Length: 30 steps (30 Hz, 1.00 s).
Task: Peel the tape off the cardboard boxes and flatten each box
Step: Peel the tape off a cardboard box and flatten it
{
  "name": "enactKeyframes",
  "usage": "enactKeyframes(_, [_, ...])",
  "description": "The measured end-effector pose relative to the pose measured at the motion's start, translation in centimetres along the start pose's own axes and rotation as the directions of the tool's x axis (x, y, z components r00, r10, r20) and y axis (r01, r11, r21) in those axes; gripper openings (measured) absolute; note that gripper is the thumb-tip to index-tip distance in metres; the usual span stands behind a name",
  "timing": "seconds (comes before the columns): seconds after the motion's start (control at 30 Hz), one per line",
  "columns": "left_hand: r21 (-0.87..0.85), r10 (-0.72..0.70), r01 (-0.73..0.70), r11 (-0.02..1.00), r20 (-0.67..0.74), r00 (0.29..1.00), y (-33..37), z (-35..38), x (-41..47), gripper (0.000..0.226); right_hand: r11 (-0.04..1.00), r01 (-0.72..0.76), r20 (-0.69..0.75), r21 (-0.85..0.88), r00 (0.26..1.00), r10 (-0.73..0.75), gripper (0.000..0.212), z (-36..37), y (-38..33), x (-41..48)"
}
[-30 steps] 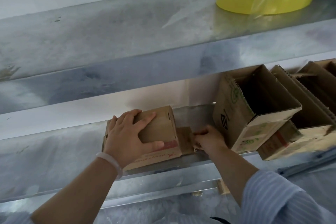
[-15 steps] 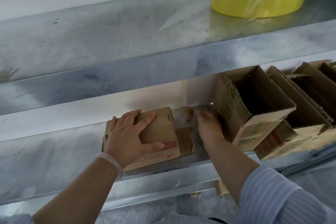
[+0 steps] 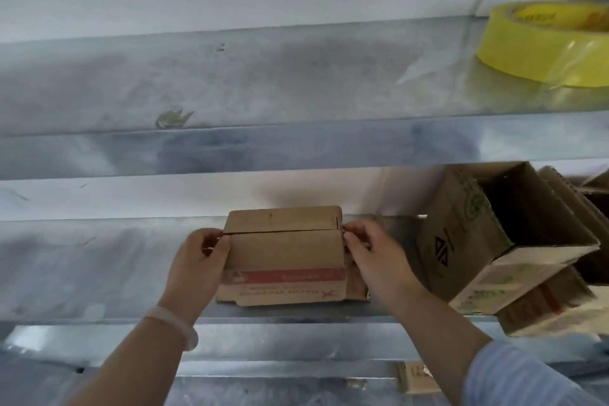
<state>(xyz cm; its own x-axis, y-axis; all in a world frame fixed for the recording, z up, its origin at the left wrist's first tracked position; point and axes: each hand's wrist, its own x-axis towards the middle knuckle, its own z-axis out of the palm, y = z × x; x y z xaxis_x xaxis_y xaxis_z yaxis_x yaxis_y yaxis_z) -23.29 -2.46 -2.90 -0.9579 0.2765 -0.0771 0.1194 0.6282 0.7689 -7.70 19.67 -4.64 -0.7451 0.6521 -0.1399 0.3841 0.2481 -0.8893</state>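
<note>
Small box (image 3: 283,250) on lower shelf (image 3: 99,260), my left hand (image 3: 197,269) and right hand (image 3: 375,260) gripping its ends, right end hidden behind fingers; open boxes (image 3: 461,241) and tape roll (image 3: 540,43) cut off at right.

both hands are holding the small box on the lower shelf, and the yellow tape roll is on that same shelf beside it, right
Not quite. The left hand and right hand do hold the small box on the lower shelf, but the yellow tape roll sits on the upper shelf, far right, as the head view shows.
</note>
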Motion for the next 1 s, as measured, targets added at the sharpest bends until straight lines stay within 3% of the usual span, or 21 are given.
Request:
enactKeyframes(0.13, [-0.283,-0.100,0.108,0.953,0.043,0.994,-0.6,-1.2,-0.2,0.017,0.999,0.029,0.042,-0.036,0.999,-0.027,0.011,0.0,-0.9,0.0])
enactKeyframes(0.3, [-0.421,-0.052,0.125,0.898,0.182,0.982,-0.8,-2.7,-0.4,0.034,1.000,0.010,0.111,0.015,0.994,-0.012,0.026,0.1,-2.2,0.2])
enactKeyframes(0.4, [-0.460,-0.051,0.166,0.873,0.252,0.966,-1.0,-3.1,-0.1,0.035,0.999,0.011,0.169,0.038,0.985,-0.017,0.025,-0.3,-2.8,0.2])
enactKeyframes(0.5, [-0.477,-0.059,0.199,0.856,0.293,0.954,-0.9,-3.5,0.4,0.029,0.995,-0.073,0.210,0.073,0.976,0.056,0.023,-0.5,-3.2,0.5])
enactKeyframes(0.57, [-0.487,-0.045,0.204,0.849,0.318,0.947,-0.8,-3.7,0.7,0.033,0.971,-0.175,0.242,0.161,0.961,0.133,0.033,-0.4,-3.4,0.9])
enactKeyframes(0.63, [-0.472,-0.038,0.196,0.859,0.323,0.946,-0.7,-3.7,0.9,0.033,0.930,-0.260,0.297,0.258,0.938,0.180,0.038,-0.5,-3.5,1.3])
enactKeyframes(0.7, [-0.432,-0.048,0.193,0.881,0.325,0.944,-0.5,-3.7,1.3,0.026,0.906,-0.302,0.383,0.296,0.907,0.177,0.027,-0.8,-3.5,1.6])
enactKeyframes(0.77, [-0.382,-0.039,0.191,0.904,0.370,0.928,-0.5,-3.6,1.7,0.026,0.924,-0.297,0.429,0.239,0.886,0.174,0.017,-1.0,-3.5,1.7])
enactKeyframes(0.87, [-0.217,0.047,0.069,0.974,0.488,0.871,-0.5,-3.6,2.4,0.052,0.973,-0.226,0.416,0.046,0.890,0.187,0.009,-1.0,-3.7,1.8])
enactKeyframes(0.93, [-0.036,0.086,-0.079,0.996,0.528,0.845,-0.6,-3.3,2.8,0.083,0.981,-0.155,0.394,-0.118,0.900,0.189,0.043,-0.7,-4.3,1.8])
enactKeyframes(1.0, [0.080,0.072,-0.135,0.988,0.529,0.846,-0.5,-2.6,3.1,0.105,0.938,-0.050,0.349,-0.343,0.920,0.176,0.074,0.0,-5.3,1.8])
